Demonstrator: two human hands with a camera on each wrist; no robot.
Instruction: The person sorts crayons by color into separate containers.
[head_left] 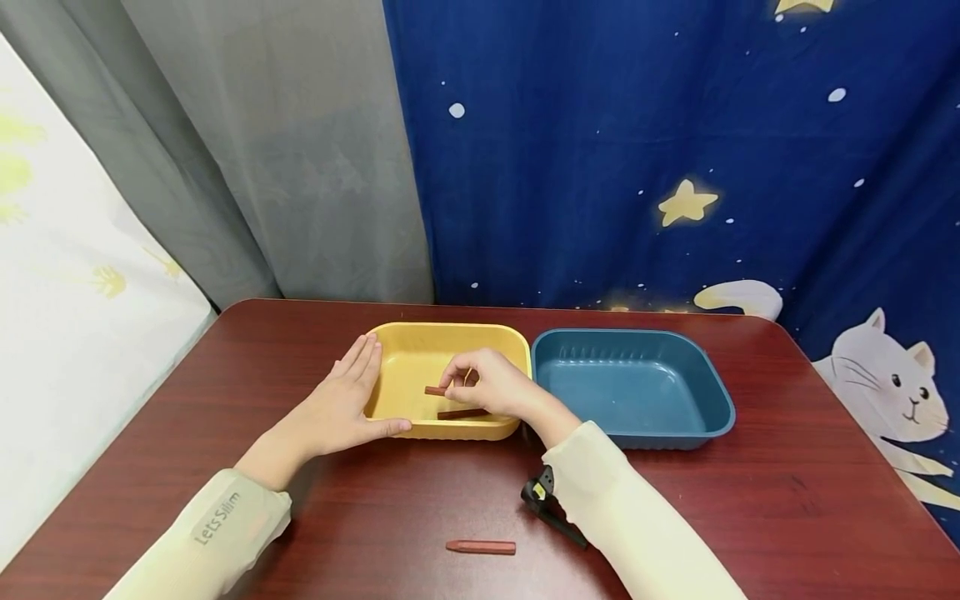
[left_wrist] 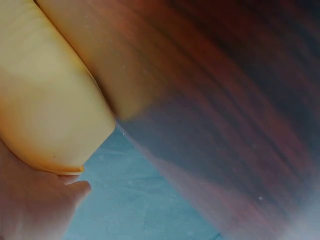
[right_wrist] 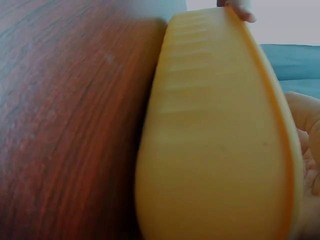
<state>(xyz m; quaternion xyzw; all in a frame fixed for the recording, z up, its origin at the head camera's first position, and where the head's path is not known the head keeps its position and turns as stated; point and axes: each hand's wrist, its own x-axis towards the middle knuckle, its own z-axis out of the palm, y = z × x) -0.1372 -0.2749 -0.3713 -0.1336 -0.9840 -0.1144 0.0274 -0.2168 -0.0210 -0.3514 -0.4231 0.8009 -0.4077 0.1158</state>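
Note:
My right hand (head_left: pixel 491 383) reaches into the yellow plastic bin (head_left: pixel 450 335) and pinches a short reddish-brown crayon (head_left: pixel 434 390) between thumb and fingers. Just below that hand, a darker brown stick (head_left: pixel 459 413) lies along the bin's front inner wall. My left hand (head_left: pixel 345 408) rests on the bin's left end with straight fingers along the rim and the thumb on the front edge. In the right wrist view, the bin's outer wall (right_wrist: pixel 215 125) covers most of the picture and hides what the right hand (right_wrist: pixel 307 150) holds. Another reddish-brown crayon (head_left: pixel 481 547) with a pointed tip lies on the table.
A blue bin (head_left: pixel 630 387) stands right beside the yellow one. Under the right sleeve lies a black device (head_left: pixel 543 500) with a thin arm. The dark red wooden table (head_left: pixel 360 508) ends at the back before grey and blue curtains (head_left: pixel 562 167).

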